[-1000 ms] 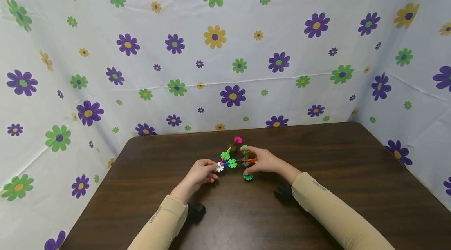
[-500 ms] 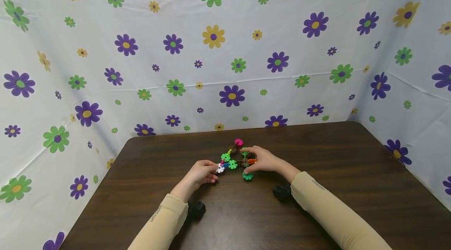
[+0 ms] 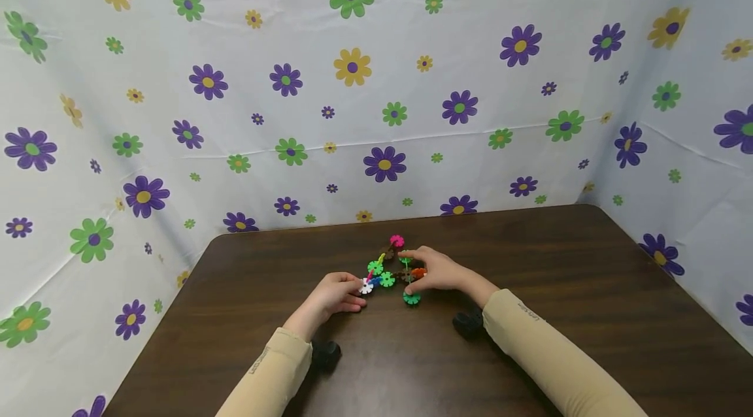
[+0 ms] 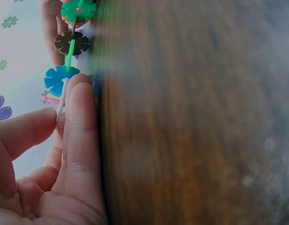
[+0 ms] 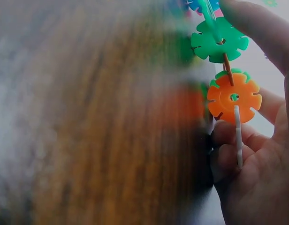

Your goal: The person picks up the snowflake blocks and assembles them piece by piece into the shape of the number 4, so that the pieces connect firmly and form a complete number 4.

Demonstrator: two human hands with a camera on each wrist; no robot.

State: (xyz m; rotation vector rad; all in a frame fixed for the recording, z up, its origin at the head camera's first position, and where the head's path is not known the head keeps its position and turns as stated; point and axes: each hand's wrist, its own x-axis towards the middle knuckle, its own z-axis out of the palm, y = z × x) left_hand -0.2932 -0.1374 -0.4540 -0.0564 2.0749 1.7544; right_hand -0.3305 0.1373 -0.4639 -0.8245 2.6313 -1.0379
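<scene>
Both hands hold a chain of interlocking plastic flower discs above the brown table. My left hand [image 3: 332, 293] pinches a white disc [image 3: 366, 286] at the near-left end between thumb and fingers. In the left wrist view this white disc [image 4: 62, 101] is seen edge-on, slotted into a blue disc [image 4: 55, 80]. My right hand [image 3: 441, 271] spans the right end, its thumb by a dark green disc [image 3: 412, 299] and its index finger by a green one farther back. An orange disc [image 5: 234, 96] faces the right palm, with a white disc [image 5: 238, 136] edge-on in it. A pink disc [image 3: 397, 241] tops the far branch.
The wooden table [image 3: 247, 338] reaches back to a white flower-printed cloth [image 3: 265, 77] hanging behind and at both sides. Black wrist devices [image 3: 326, 356] sit under the forearms. Several brown, yellow and light green discs join the chain's middle.
The head view has shifted slightly. Both hands keep nearly the same hold and place, and the disc chain's far pink end sits a little lower in the picture.
</scene>
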